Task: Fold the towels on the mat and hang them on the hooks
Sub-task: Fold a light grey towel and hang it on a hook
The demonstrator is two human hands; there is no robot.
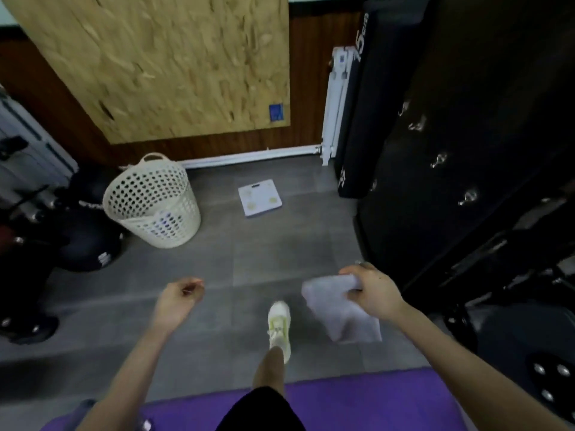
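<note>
Near hooks (440, 160) | right hand (371, 292) grips folded towel (340, 309) | left hand (179, 295) empty

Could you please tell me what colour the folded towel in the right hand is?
Light grey; the towel shows best in the head view.

Your floor (264, 250) is grey tile, running back to the wall. A purple mat (357, 396) lies flat along its near edge, right under you. Your pale shoe (279, 325) is planted on the bare tile just past the mat. Further back on your left stands a cream basket (152, 200) full of holes, upright, with a dark ball (84, 244) beside it. A white scale (259, 197) lies flat near the wall, well apart from the basket.
</note>
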